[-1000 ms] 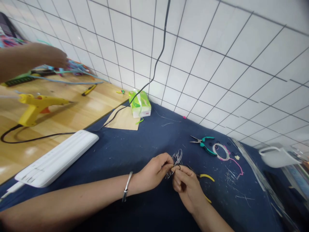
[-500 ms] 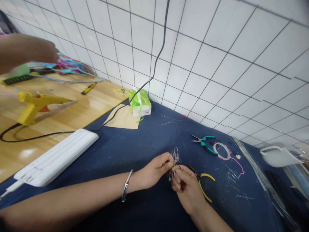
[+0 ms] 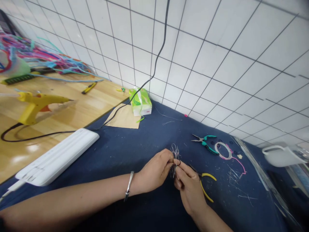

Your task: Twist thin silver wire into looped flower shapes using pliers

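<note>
Left grip: finger and thumb clamped on the wire bundle. The bundle lies between both hands; its looped ends stand out above and below the fingertips. Right grip: finger and thumb together on a small dark band, touching the bundle's right side. Yellow-handled pliers lie on the desk, partly behind the right hand.

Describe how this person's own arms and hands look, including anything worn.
The left hand and right hand are ungloved, and the visible forearms have no sleeves. A slim, silver-coloured bracelet with a darker lower part circles the left wrist; none shows on the right. A dark patch at the lower left corner may be a sleeve edge.
</note>
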`<state>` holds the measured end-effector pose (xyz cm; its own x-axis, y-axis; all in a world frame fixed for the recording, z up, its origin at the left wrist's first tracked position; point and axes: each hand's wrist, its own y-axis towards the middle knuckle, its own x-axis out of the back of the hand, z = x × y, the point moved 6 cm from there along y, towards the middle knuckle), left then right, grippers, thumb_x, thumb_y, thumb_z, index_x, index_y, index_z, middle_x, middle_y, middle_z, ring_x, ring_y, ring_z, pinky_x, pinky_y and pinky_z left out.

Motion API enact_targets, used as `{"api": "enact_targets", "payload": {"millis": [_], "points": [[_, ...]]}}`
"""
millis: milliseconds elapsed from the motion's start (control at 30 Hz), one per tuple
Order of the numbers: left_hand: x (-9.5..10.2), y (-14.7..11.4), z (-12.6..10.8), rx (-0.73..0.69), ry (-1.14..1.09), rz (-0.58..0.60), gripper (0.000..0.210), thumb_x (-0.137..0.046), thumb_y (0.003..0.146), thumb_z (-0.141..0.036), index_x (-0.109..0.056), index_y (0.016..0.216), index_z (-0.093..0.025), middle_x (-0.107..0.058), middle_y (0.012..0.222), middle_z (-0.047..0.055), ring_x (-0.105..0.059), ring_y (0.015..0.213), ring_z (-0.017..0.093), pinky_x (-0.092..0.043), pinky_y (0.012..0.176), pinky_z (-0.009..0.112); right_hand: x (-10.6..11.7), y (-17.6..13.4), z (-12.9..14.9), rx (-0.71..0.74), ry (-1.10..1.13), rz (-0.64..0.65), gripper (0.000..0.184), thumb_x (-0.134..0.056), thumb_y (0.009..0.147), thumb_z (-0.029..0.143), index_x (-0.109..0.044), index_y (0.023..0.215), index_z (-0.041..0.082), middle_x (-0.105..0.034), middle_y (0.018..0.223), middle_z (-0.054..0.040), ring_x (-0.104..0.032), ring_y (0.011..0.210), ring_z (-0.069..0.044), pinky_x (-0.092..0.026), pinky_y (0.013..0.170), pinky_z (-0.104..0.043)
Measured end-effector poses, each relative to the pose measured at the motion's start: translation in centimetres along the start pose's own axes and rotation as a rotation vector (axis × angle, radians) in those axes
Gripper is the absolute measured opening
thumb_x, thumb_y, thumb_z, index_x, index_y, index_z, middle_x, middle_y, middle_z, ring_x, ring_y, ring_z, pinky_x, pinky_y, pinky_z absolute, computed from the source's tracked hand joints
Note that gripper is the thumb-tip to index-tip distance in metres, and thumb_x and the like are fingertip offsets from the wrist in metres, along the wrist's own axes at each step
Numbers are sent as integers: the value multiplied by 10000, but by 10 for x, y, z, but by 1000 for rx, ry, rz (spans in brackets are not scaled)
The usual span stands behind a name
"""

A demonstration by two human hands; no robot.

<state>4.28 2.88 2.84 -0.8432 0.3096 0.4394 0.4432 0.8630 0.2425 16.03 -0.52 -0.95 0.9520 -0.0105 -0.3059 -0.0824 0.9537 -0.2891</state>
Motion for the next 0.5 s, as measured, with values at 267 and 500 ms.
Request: {"api": "enact_targets", "payload": {"millis": [267,500], "points": [[3,4,-6,-43,-106,-7,120,-406,840,-92,-503,830,-161,-495,904,57,-464,853,165,-407,792,314,3,-6,32,532,-790,-60,228,-549,814,227,-663,1011,230,-557,711,-16,-485,616,-117,-407,592,-255],[-10,3,15,257,-599,97,135,-430,874,-236,-496,794,-149,-473,752,0,-445,713,124,-388,700,263,3,-9,34,793,-1145,-56,275,-519,818,168,-617,1072,209,-599,706,-48,-525,636,-150,-424,639,-286]]}}
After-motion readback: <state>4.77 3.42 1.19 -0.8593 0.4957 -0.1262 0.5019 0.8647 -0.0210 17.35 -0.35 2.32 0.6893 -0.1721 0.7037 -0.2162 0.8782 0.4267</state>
